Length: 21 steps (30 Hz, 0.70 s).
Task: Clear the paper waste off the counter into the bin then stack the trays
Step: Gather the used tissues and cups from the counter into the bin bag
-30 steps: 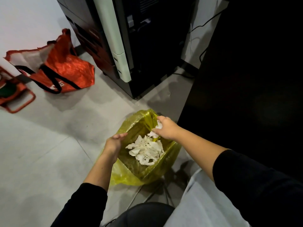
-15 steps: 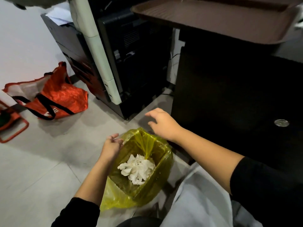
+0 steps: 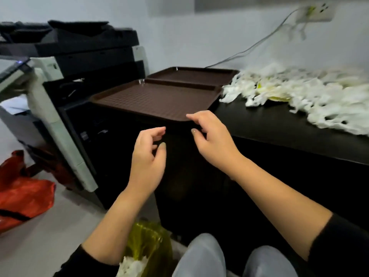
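2 brown trays (image 3: 159,98), 1 paper heap (image 3: 299,96), 2 hands (image 3: 146,156), fingers loose, empty.

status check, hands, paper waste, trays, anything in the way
Left hand and right hand empty, raised. White shredded paper waste heaped on black counter. Two brown plastic trays side by side, unstacked. Nothing blocking.

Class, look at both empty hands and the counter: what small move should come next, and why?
Probably reach the right hand rightward to the paper waste heaped on the counter. Both it and the left hand hold nothing, much paper remains, and the yellow-lined bin waits below.
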Tool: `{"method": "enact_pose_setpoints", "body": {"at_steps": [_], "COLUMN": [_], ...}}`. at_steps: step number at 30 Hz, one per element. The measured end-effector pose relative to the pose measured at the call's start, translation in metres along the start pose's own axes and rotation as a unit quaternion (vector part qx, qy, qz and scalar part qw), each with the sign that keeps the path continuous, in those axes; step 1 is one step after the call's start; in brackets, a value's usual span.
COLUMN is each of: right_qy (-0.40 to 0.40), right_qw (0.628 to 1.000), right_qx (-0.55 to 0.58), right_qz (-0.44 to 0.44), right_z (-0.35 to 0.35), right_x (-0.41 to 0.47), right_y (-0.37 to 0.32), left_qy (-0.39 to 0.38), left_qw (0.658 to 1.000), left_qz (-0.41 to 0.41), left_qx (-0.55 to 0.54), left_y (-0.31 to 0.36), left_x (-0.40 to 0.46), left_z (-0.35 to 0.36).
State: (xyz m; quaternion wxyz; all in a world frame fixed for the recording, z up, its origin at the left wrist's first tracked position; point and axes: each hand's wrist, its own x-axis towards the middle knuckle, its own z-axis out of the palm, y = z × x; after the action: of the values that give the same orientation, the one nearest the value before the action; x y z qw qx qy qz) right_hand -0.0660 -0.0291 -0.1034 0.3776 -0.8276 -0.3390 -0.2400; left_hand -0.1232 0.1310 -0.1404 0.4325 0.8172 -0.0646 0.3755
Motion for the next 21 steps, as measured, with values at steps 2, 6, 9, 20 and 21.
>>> {"method": "enact_pose_setpoints", "body": {"at_steps": [2,6,9,20,21], "right_qy": [0.04,0.068,0.066,-0.085,-0.103], "right_qw": [0.999,0.989,0.976,0.967,0.965], "right_qx": [-0.022,-0.07,-0.095,-0.179,-0.174], "right_qz": [0.02,0.107,0.183,0.161,0.165], "right_z": [-0.035,-0.089,-0.113,-0.109,-0.108], "right_x": [-0.001,-0.002,0.006,0.051,0.055], "right_y": [0.021,0.068,0.104,0.18,0.185], "left_qy": [-0.048,-0.129,-0.196,-0.299,-0.3], "left_qw": [0.997,0.987,0.974,0.904,0.898], "left_qz": [0.06,0.099,0.099,0.055,0.056], "left_qx": [0.005,0.011,0.054,0.3,0.316], "left_y": [0.022,0.048,0.056,0.039,0.038], "left_x": [0.019,0.058,0.09,0.181,0.186], "left_z": [0.029,0.091,0.143,0.251,0.257]}}
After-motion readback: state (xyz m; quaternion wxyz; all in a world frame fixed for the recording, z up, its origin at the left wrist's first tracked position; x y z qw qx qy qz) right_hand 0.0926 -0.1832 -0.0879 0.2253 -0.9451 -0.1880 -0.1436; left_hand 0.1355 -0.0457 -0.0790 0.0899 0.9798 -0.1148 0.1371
